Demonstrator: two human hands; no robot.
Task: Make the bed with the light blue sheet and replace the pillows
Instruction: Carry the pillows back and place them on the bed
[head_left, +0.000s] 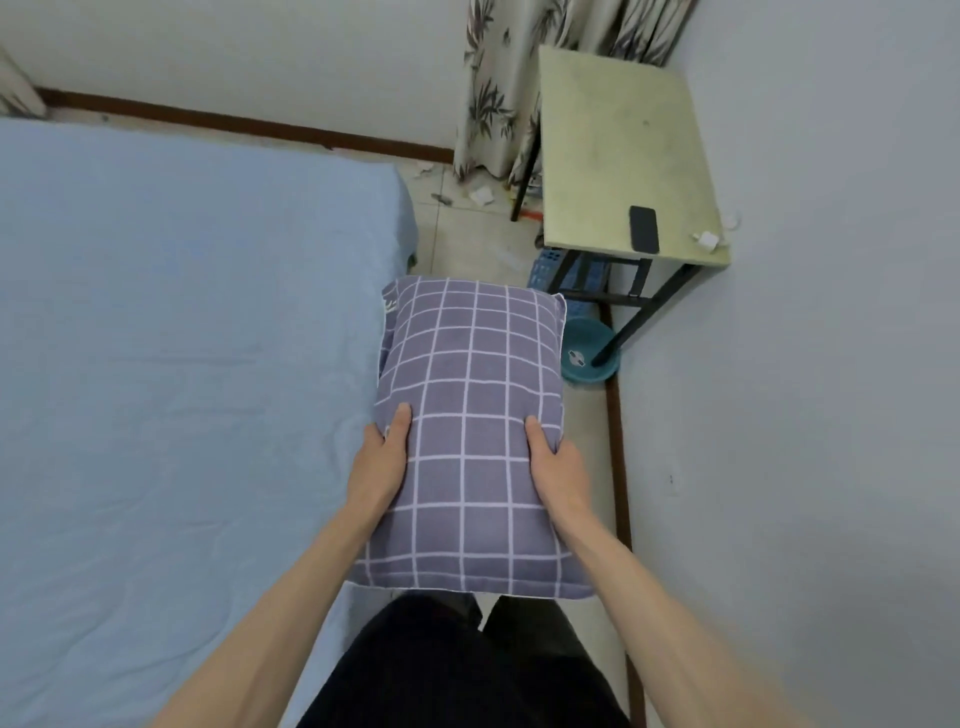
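Pillow (470, 431) gripped by both hands | bed (182, 338) left | table (623, 156), basin (589, 353) ahead

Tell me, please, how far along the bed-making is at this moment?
The light blue sheet already lies spread over the bed. Both hands, left and right, grip a purple-grey pillow with a white grid pattern beside the bed. No pillow lies on the visible sheet yet.

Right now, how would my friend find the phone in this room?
Look at the pale green table in the corner by the leafy curtain. On its near edge lies the phone, flat, black and shiny. The small white charger beside it is much tinier.
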